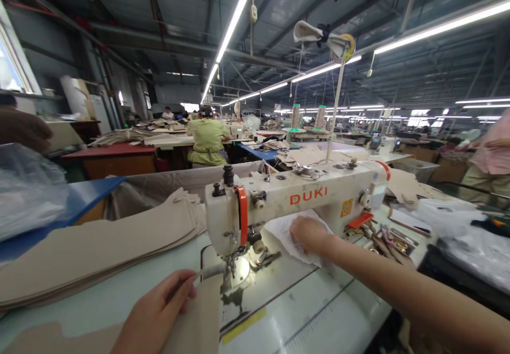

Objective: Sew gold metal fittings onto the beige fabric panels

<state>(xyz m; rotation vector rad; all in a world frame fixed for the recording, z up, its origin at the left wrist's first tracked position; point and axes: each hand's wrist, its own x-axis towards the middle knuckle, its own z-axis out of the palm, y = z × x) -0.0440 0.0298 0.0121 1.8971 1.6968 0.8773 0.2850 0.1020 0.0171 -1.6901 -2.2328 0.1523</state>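
Note:
A white sewing machine (274, 200) with orange lettering stands on the pale table before me. My left hand (161, 303), left of the needle area, is closed in a pinch at the upper edge of a beige fabric piece (205, 311). That piece lies just left of the lit needle plate (240, 272). Beneath the machine's arm, my right hand (308, 233) presses on a crumpled white cloth (287, 232), with its fingers bent into the folds and partly hidden. Whether that cloth is gripped or only pressed is hard to see, but the fingers look closed on it.
A stack of cut beige pieces (107, 248) lies at the left. Scissors and small tools (398, 242) crowd the table's right end, beside clear plastic bags (458, 232). Thread cones (295, 118) stand behind the machine. A co-worker in a green shirt (207, 139) sits farther back.

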